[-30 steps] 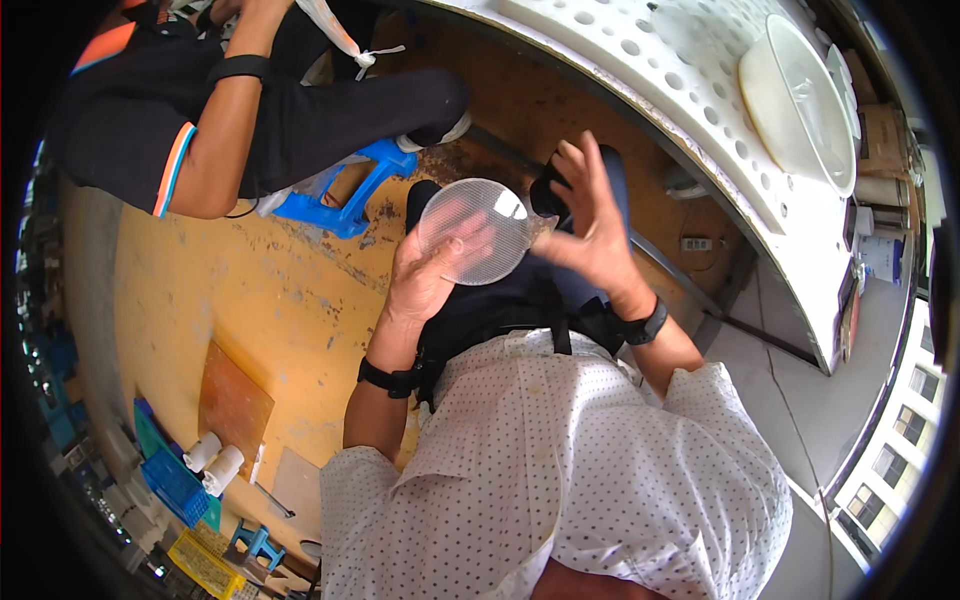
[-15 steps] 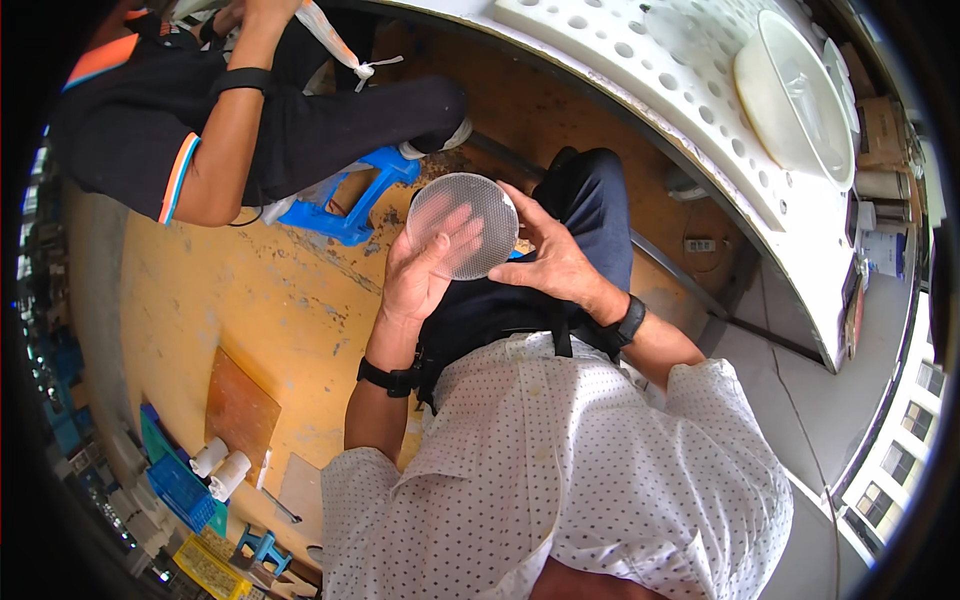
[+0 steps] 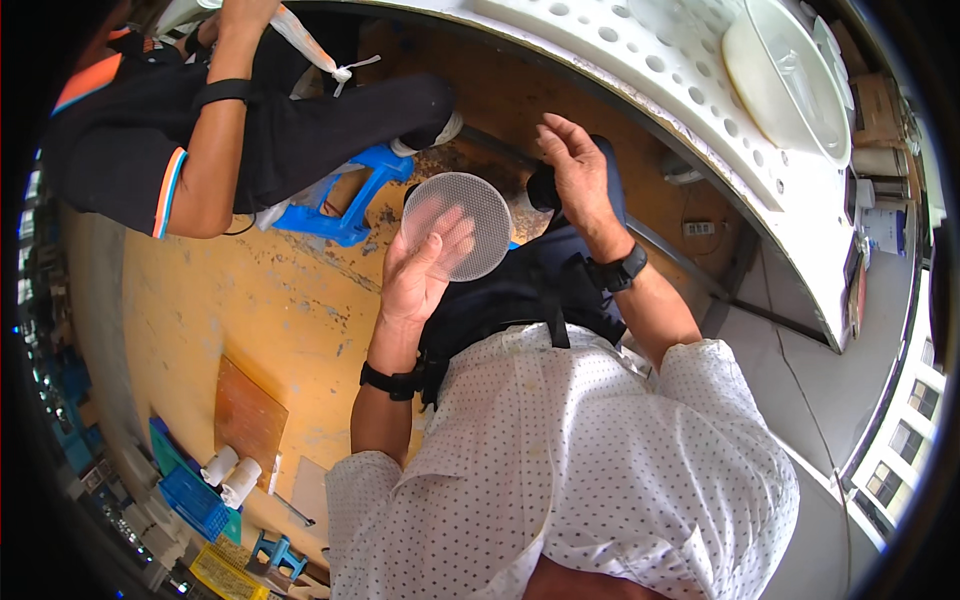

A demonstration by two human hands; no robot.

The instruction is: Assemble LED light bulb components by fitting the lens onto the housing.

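A round translucent disc (image 3: pixel 470 215) with a fine grid pattern rests upright against the palm and fingers of my left hand (image 3: pixel 420 275), held in front of my chest. My right hand (image 3: pixel 575 170) is raised to the right of the disc, fingers spread, touching nothing. Both wrists carry black bands. Below the hands are my dark trousers (image 3: pixel 520 290) and white dotted shirt (image 3: pixel 560 460).
Another person in dark clothes (image 3: pixel 200 130) sits at the upper left, one arm raised, next to a blue stool (image 3: pixel 345 205). A white perforated curved panel (image 3: pixel 700 90) with a round plate (image 3: pixel 790 70) runs along the top right. Boxes and rolls (image 3: pixel 225 470) lie on the yellow floor at lower left.
My right hand has let go of the disc and moved up and to the right. The disc now stays in my left hand alone.
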